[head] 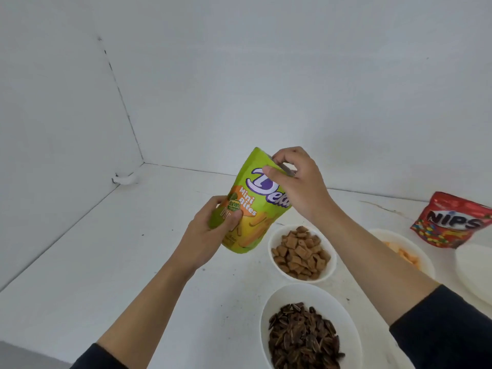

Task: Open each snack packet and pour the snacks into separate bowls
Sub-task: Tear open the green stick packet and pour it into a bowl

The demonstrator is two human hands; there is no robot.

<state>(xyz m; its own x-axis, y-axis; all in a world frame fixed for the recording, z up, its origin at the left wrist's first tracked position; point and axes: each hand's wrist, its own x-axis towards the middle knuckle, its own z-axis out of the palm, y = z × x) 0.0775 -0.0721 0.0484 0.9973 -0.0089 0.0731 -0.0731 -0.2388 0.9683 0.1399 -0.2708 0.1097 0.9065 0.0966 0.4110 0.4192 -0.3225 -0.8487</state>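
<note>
Green packet (pixel 255 206): glossy plastic film. Red packet (pixel 450 222), right of it: shinier, crinkled. Bowls (pixel 330 265): smooth white. Bench (pixel 119 249): matt white, speckled.

Left hand (pixel 210 231) below right hand (pixel 296 183), curled.

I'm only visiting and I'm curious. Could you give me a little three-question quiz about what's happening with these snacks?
1. True or false: the left hand grips the lower part of the green packet, which is held up off the table.
2. Which hand pinches the packet's top edge? A) left B) right C) neither
3. Fill in the gap: the bowl nearest the camera holds dark ____.

Key:
1. True.
2. B, the right hand.
3. seeds.
</note>
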